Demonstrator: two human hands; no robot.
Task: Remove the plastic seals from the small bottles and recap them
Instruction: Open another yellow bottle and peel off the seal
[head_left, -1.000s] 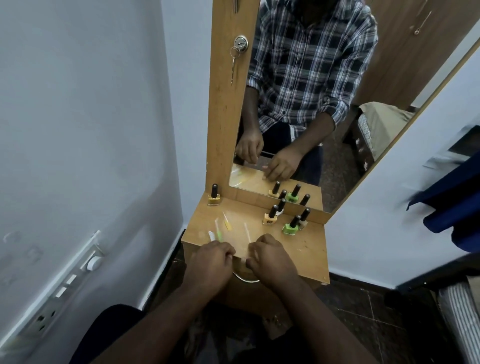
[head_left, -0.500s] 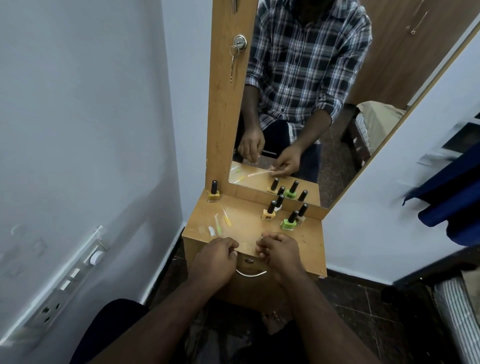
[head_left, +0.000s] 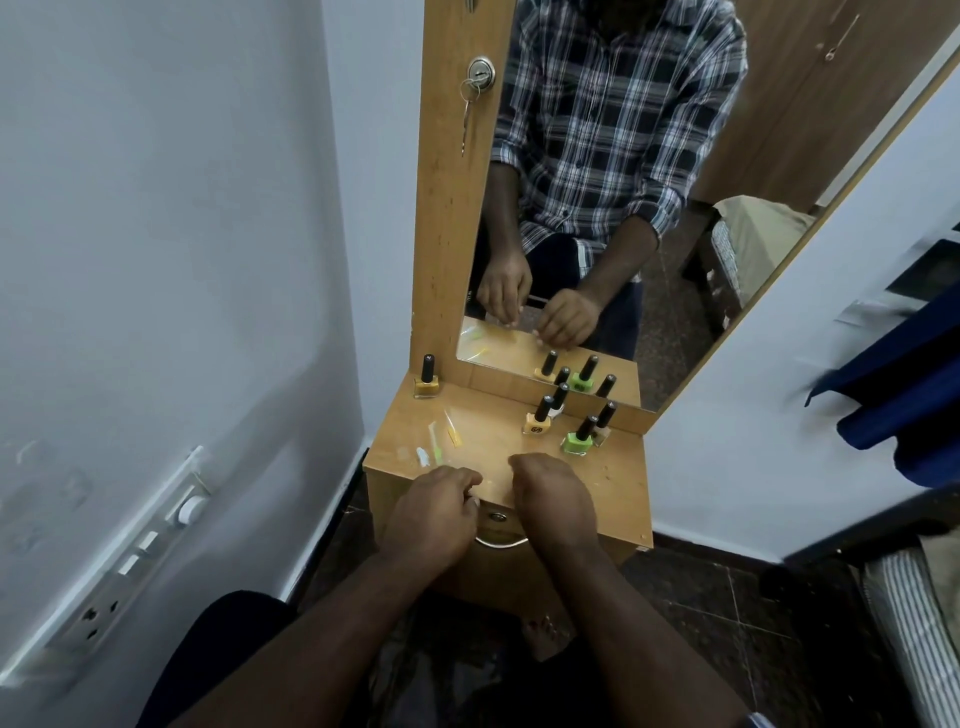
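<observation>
Several small nail-polish bottles with black caps stand on the wooden dresser top (head_left: 613, 478). A yellow bottle (head_left: 427, 383) is alone at the back left. A peach bottle (head_left: 538, 419), a white bottle (head_left: 559, 401), a green bottle (head_left: 578, 437) and a pale bottle (head_left: 603, 422) cluster at the back right. Loose plastic seals (head_left: 437, 448) lie at the left. My left hand (head_left: 435, 512) is curled at the front edge and pinches a small pale piece. My right hand (head_left: 551, 500) is curled beside it, and what is under its fingers is hidden.
A mirror (head_left: 649, 208) in a wooden frame rises behind the bottles and reflects me and both hands. A key hangs in a lock (head_left: 480, 73) on the frame. A drawer handle (head_left: 500, 541) sits below my hands. A wall with a switch panel (head_left: 156, 540) stands close on the left.
Both hands drew slightly apart at the front edge. The thin plastic strip seen in the mirror by my right hand half a second ago no longer shows.
</observation>
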